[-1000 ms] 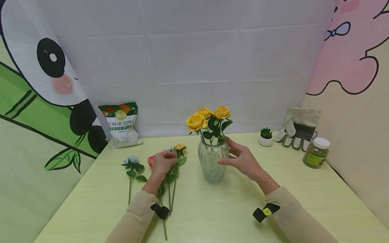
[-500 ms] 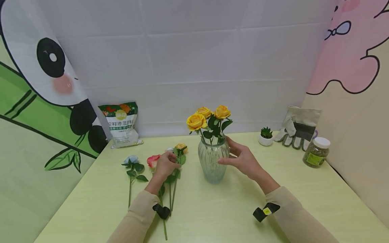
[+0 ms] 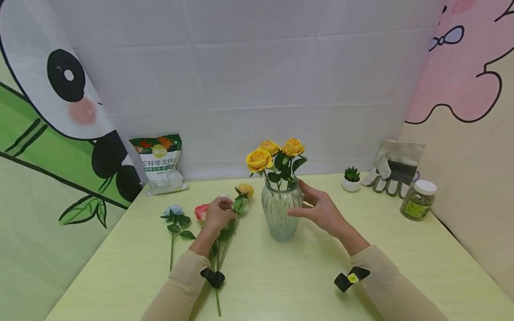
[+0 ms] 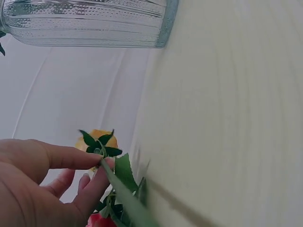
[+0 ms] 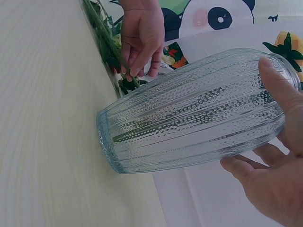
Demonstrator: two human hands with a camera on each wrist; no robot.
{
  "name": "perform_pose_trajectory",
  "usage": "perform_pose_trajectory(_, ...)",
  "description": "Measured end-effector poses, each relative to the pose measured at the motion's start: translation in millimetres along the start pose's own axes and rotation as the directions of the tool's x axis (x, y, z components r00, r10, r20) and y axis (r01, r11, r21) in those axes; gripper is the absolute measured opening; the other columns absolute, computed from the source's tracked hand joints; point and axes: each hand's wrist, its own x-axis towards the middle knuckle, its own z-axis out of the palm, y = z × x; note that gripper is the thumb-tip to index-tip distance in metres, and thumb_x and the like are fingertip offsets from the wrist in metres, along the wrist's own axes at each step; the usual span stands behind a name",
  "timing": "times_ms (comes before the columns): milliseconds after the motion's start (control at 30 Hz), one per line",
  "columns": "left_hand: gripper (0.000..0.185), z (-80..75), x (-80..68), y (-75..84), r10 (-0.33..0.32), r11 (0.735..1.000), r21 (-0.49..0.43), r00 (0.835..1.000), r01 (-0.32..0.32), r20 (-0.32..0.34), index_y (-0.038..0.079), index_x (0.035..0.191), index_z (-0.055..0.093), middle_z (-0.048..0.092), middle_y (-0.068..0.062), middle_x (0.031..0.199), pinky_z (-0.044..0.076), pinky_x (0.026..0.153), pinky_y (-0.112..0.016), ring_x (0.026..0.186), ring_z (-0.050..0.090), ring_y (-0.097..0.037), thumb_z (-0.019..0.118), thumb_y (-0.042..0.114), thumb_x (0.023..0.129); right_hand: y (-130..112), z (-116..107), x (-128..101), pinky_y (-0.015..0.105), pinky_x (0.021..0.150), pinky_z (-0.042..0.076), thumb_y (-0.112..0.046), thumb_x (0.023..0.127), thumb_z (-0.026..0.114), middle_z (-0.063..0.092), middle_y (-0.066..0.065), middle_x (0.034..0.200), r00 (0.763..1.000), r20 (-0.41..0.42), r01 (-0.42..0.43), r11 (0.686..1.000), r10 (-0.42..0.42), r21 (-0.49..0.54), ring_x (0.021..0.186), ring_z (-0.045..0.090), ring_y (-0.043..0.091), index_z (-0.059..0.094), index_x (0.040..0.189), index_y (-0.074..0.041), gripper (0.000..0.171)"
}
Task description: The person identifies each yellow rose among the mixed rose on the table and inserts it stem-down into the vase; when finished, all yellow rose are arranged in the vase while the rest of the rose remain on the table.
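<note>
My left hand (image 3: 218, 217) pinches the green stem (image 4: 124, 201) of a yellow rose (image 3: 246, 190) between thumb and index finger, just below its bloom. Beneath that hand lie a pink-red rose (image 3: 201, 211) and a pale flower (image 3: 225, 196), both partly hidden. The clear ribbed glass vase (image 3: 279, 223) stands upright on the table, holding several yellow roses (image 3: 259, 161). Curved around the vase's right side is my right hand (image 3: 321, 210); the right wrist view has its thumb on one side of the glass (image 5: 189, 118) and fingers on the other.
A light blue rose (image 3: 173, 211) lies on the table at left. Behind it stands a fertilizer bag (image 3: 162, 167). At the back right are a small potted succulent (image 3: 351, 179), work gloves (image 3: 395, 169) and a lidded jar (image 3: 418, 200).
The left hand has shifted slightly, and the yellow rose in it has moved up and to the right, its stem now slanting. The right hand and vase stay put.
</note>
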Motion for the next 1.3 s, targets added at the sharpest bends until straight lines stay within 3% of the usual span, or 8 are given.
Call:
perform_pose_trajectory(267,0.048,-0.3,0.3,4.7,-0.073,0.989,-0.119,0.988,0.090,0.137,-0.007,0.133,0.057,0.057,-0.028,0.132,0.060,0.070,-0.030,0.093,0.066,-0.027,0.063,-0.014,0.085,0.2,-0.3,0.1,0.050,0.111,0.038,-0.025,0.083,0.084,0.031,-0.002,0.161,1.000,0.006,0.004,1.000,-0.004,0.007,0.142,0.037,0.035,0.031,0.158,-0.022,0.092)
perform_pose_trajectory(467,0.052,-1.8,2.1,7.5,-0.104,0.954,-0.248,0.960,0.171,0.261,-0.003,0.143,0.049,0.048,-0.026,0.144,0.060,0.075,-0.031,0.097,0.063,-0.031,0.053,-0.013,0.092,0.2,-0.8,0.5,0.048,0.111,0.038,-0.028,0.083,0.085,0.033,-0.003,0.159,1.000,0.006,0.000,1.000,0.000,0.001,0.142,0.038,0.033,0.031,0.158,-0.024,0.092)
perform_pose_trajectory(633,0.054,-2.5,4.7,9.0,-0.138,0.915,-0.326,0.946,0.235,0.295,-0.004,0.145,0.045,0.037,-0.026,0.150,0.059,0.085,-0.038,0.096,0.056,-0.026,0.045,-0.013,0.092,1.2,-0.8,1.1,0.048,0.111,0.038,-0.029,0.083,0.085,0.033,-0.003,0.159,1.000,0.005,-0.007,1.000,0.007,0.001,0.142,0.038,0.033,0.031,0.158,-0.024,0.093)
perform_pose_trajectory(733,0.042,-2.7,6.0,11.3,-0.170,0.873,-0.397,0.940,0.283,0.296,-0.003,0.141,0.047,0.041,-0.022,0.142,0.058,0.087,-0.042,0.087,0.053,-0.022,0.046,-0.002,0.099,1.5,-0.9,0.9,0.049,0.111,0.038,-0.027,0.083,0.085,0.032,-0.002,0.160,1.000,0.007,0.001,1.000,-0.001,0.001,0.142,0.038,0.034,0.030,0.158,-0.022,0.093)
perform_pose_trajectory(833,0.024,-3.2,6.3,13.9,-0.205,0.840,-0.441,0.937,0.317,0.283,0.003,0.123,0.056,0.050,-0.012,0.121,0.060,0.082,-0.039,0.079,0.052,-0.018,0.050,0.019,0.106,1.6,-1.0,0.8,0.050,0.111,0.038,-0.025,0.083,0.085,0.032,0.000,0.160,1.000,0.008,0.008,1.000,-0.008,0.001,0.142,0.037,0.036,0.030,0.158,-0.021,0.093)
perform_pose_trajectory(933,0.027,-4.4,5.3,15.5,-0.207,0.832,-0.453,0.936,0.321,0.284,0.008,0.107,0.056,0.052,-0.006,0.101,0.060,0.075,-0.035,0.074,0.051,-0.016,0.049,0.034,0.107,1.7,-0.9,0.8,0.050,0.111,0.038,-0.025,0.083,0.085,0.032,0.000,0.160,1.000,0.008,0.007,1.000,-0.007,-0.001,0.142,0.038,0.036,0.030,0.158,-0.022,0.093)
perform_pose_trajectory(1133,0.030,-7.4,3.2,18.6,-0.220,0.771,-0.537,0.934,0.343,0.282,0.015,0.093,0.060,0.051,-0.001,0.084,0.056,0.074,-0.035,0.070,0.052,-0.017,0.046,0.038,0.107,-0.1,-0.2,0.5,0.049,0.110,0.039,-0.025,0.083,0.085,0.032,0.000,0.160,1.000,0.009,0.007,1.000,-0.007,-0.002,0.142,0.038,0.036,0.030,0.158,-0.022,0.093)
perform_pose_trajectory(1300,0.028,-9.6,4.9,22.2,-0.168,0.767,-0.568,0.947,0.299,0.272,0.016,0.084,0.069,0.056,0.002,0.078,0.052,0.063,-0.027,0.061,0.049,-0.011,0.053,0.023,0.106,-1.4,-0.3,0.0,0.049,0.110,0.039,-0.026,0.083,0.085,0.032,-0.002,0.160,1.000,0.010,0.003,1.000,-0.003,0.001,0.142,0.038,0.035,0.030,0.158,-0.022,0.093)
